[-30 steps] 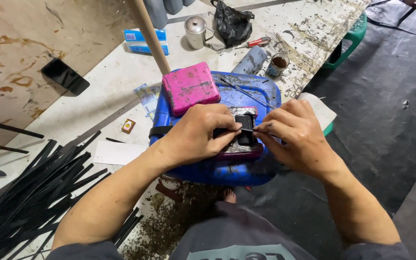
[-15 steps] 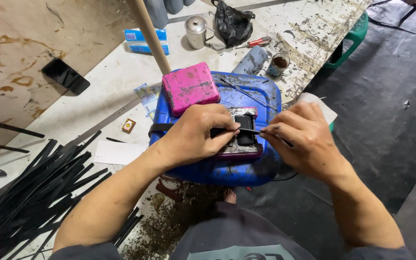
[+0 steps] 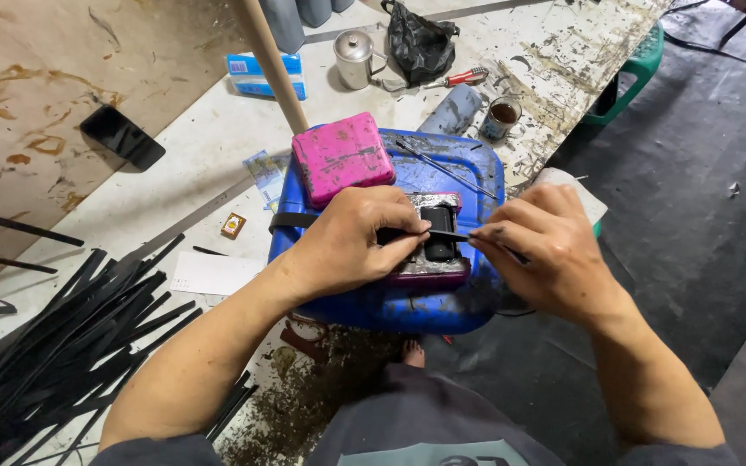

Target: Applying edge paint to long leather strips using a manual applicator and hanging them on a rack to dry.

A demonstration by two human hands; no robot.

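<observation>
A blue plastic drum (image 3: 468, 177) lies on its side in front of me, with a pink block (image 3: 341, 157) on its top. My left hand (image 3: 351, 242) presses down on a black strap (image 3: 291, 221) and a small dark block (image 3: 439, 233) set on a purplish base (image 3: 429, 273). My right hand (image 3: 541, 246) pinches a thin black strip (image 3: 449, 235) and holds it level, its left end under my left fingertips.
A heap of black strips (image 3: 53, 345) lies at the left. A black phone (image 3: 122, 136), blue packet (image 3: 262, 76), metal cup (image 3: 354, 59), black bag (image 3: 420, 45), red-handled tool (image 3: 459, 78) and a glass of dark liquid (image 3: 502, 116) lie beyond the drum. A wooden pole (image 3: 274, 62) stands behind.
My right hand has moved to the right, away from the left hand, drawing the thin strip out longer between them. The left hand has stayed on the block.
</observation>
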